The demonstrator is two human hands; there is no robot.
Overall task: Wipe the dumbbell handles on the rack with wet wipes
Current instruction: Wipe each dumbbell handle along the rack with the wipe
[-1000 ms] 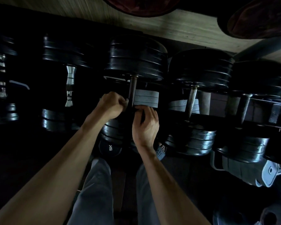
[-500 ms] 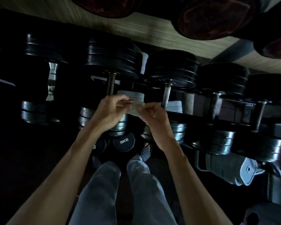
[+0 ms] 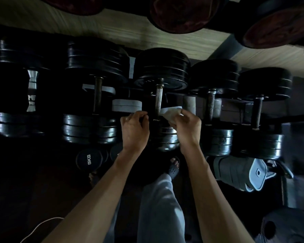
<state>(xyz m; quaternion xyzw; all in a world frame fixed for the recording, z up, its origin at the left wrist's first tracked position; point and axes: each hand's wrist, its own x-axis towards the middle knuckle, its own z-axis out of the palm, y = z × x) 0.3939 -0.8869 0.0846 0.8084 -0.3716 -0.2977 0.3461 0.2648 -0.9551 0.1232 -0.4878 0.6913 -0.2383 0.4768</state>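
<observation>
Having been lifted off the previous bar, the wet wipe (image 3: pixel 171 115) is being pinched in the right hand (image 3: pixel 187 128) beside the next dumbbell handle (image 3: pixel 158 100). The left hand (image 3: pixel 134 130) is being kept curled; whether its grip holds anything cannot be told. That handle is probably being wiped next.

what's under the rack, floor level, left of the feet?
A black 5KG dumbbell lies on the dark floor there, a second dark head beside it. Further left is too dark to tell.

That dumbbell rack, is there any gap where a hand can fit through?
Yes: around each bare handle, like the dumbbell handle left of the left hand. The right hand holds a wipe beside the middle handle. Plates sit crowded side by side.
</observation>
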